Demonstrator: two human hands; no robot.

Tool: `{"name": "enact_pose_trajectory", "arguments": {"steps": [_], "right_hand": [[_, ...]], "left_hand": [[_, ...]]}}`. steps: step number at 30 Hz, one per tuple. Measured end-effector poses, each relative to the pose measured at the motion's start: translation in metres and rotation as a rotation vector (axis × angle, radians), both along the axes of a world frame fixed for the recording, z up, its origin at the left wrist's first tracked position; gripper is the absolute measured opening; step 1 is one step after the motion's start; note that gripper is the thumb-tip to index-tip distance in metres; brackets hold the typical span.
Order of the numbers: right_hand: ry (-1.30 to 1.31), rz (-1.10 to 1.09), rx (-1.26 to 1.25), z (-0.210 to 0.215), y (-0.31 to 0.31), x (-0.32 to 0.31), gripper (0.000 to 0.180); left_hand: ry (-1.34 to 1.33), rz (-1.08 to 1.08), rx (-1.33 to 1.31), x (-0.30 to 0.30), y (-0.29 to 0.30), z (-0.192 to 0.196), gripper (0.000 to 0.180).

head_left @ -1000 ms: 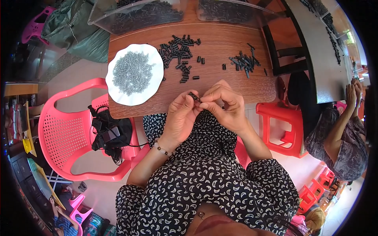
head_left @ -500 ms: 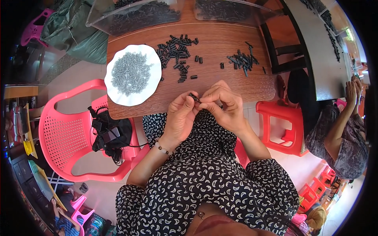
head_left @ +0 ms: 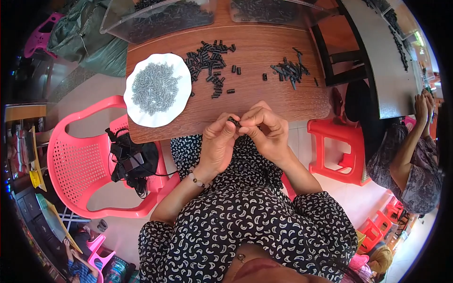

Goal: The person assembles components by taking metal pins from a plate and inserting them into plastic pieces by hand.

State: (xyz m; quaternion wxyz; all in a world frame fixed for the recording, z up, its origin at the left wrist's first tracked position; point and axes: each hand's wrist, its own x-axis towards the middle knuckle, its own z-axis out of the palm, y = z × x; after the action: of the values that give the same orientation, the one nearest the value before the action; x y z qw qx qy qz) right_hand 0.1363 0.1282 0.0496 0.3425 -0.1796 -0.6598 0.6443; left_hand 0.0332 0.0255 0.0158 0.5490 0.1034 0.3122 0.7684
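Fingers of left hand (head_left: pixel 217 146) clamped on black piece (head_left: pixel 233 121), right hand (head_left: pixel 269 134) pinching its end, presumably for steadiness; loose cylinders (head_left: pixel 207 61), white plate (head_left: pixel 184 94) nearby, likely for easy reach.

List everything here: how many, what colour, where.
Wooden table: one, brown, centre
Scalloped plate: one, white, table left
Small tubes: many, clear, on plate
Short cylinders: many, black, table middle
Slim strips: many, dark, table right
Plastic bins: two, clear, far table edge
Plastic seats: several, pink, left
Cabled bundle: one, black, on seat
Plastic stools: several, red, right
Sacking: some, green, upper left
Side table: one, grey, upper right
Other people: at least three, edges
Dress: one, black, white crescents, lower centre
Left hand, right hand: two, bare, pinching a dark cylinder
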Motion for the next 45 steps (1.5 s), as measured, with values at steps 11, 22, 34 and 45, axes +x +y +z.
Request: {"name": "enact_pose_trajectory", "arguments": {"steps": [11, 22, 34, 45], "right_hand": [[-0.04, 0.024, 0.454, 0.01, 0.017, 0.001, 0.024], [-0.091, 0.281, 0.649, 0.019, 0.029, 0.0, 0.04], [-0.084, 0.259, 0.53, 0.015, 0.023, 0.001, 0.033], [-0.023, 0.203, 0.53, 0.011, 0.019, 0.003, 0.026]], "left_hand": [[-0.066, -0.027, 0.024, -0.004, -0.002, 0.006, 0.021], [-0.162, -0.099, 0.126, 0.003, -0.002, -0.002, 0.021], [-0.136, -0.079, 0.097, 0.006, -0.004, -0.004, 0.022], [-0.09, -0.044, 0.039, 0.015, -0.004, 0.006, 0.02]]}}
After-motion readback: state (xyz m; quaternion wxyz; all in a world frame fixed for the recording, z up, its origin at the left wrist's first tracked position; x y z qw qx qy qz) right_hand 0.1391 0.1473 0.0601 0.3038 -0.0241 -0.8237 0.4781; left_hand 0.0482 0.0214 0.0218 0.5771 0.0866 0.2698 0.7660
